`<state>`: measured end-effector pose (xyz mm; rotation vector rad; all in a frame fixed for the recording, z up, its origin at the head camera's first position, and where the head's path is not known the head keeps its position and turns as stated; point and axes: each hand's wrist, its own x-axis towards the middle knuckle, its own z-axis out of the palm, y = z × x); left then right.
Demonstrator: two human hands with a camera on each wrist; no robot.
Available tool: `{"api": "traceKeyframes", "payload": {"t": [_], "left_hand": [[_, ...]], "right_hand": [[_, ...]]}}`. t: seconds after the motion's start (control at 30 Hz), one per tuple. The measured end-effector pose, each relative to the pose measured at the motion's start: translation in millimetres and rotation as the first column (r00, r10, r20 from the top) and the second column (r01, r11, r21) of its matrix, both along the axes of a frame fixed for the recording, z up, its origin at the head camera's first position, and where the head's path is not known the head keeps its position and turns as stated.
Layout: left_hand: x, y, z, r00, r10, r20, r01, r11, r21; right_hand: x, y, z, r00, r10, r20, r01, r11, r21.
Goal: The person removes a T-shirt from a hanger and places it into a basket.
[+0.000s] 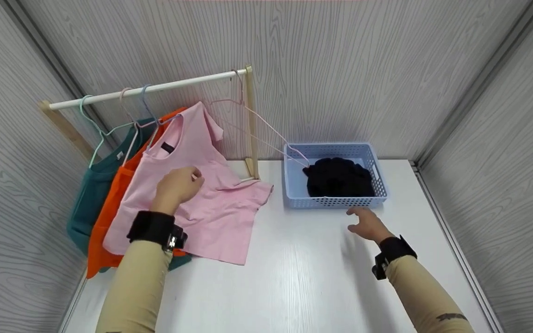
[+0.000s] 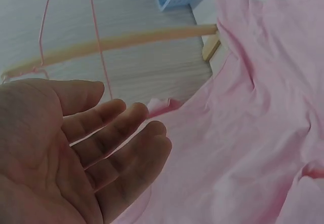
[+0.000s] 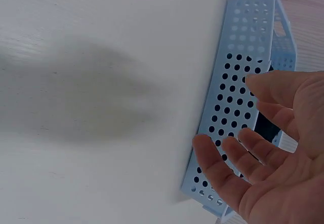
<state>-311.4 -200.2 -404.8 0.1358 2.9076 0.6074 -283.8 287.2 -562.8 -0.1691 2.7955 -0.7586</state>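
On my left I see the pink cotton T-shirt (image 1: 192, 194) hanging from the white rail (image 1: 146, 88) and spilling onto the white tabletop (image 1: 294, 277); my left hand (image 1: 178, 185) hovers over it, fingers relaxed, holding nothing. Further right, my right hand (image 1: 366, 224) spreads loose just before the perforated blue plastic basket (image 1: 336, 201) holding a black garment (image 1: 338, 178)

Pink shirt (image 1: 201, 194), orange shirt (image 1: 109, 208), teal shirt (image 1: 86, 199), perforated light-blue basket (image 1: 336, 201), black garment (image 1: 339, 178).
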Motion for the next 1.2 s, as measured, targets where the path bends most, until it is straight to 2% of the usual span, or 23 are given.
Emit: {"api": "traceKeyframes", "payload": {"t": [0.13,0.27,0.4,0.47,0.53,0.6,0.7,0.97,1.07,1.2], "left_hand": [[-3.2,-21,26.6,0.998,0.057,0.015,-0.057,0.998,0.005],[-4.9,-42,39.1,0.989,0.141,-0.033,-0.142,0.99,-0.019],[-7.3,-59,35.4,0.96,0.261,-0.102,-0.261,0.965,0.007],[-7.9,-65,30.3,0.943,0.317,-0.104,-0.314,0.948,0.039],[-7.6,-70,25.1,0.934,0.345,-0.09,-0.34,0.938,0.063],[-7.3,-73,20.6,0.932,0.353,-0.082,-0.348,0.935,0.069],[-6.6,-73,17.3,0.942,0.326,-0.082,-0.32,0.944,0.083],[-14.8,-52,18.5,0.957,0.267,-0.112,-0.257,0.961,0.097],[-16.2,-47,19.6,0.953,0.271,-0.135,-0.259,0.961,0.1],[-16.2,-44,24.4,0.934,0.3,-0.192,-0.28,0.952,0.125]], "right_hand": [[7.4,-8,-3.5,1.0,0.014,0.019,-0.014,1.0,-0.004],[14.1,-12,-8.8,0.999,0.032,0.019,-0.032,0.999,-0.013],[18.1,-12,-13.0,1.0,0.022,0.001,-0.022,1.0,-0.012],[19.8,-12,-14.5,1.0,0.02,0.005,-0.02,1.0,-0.01],[21.2,-12,-16.4,1.0,0.022,0.017,-0.022,1.0,-0.012],[22.4,-12,-18.3,0.999,0.031,0.026,-0.031,0.999,-0.011],[24.3,-12,-20.3,0.999,0.028,0.04,-0.028,1.0,-0.012],[28.8,-14,-26.5,0.997,0.008,0.082,-0.006,1.0,-0.024],[29.9,-15,-28.0,0.995,-0.001,0.098,0.004,1.0,-0.026],[32.8,-15,-27.7,0.994,-0.016,0.111,0.02,0.999,-0.037]]}}
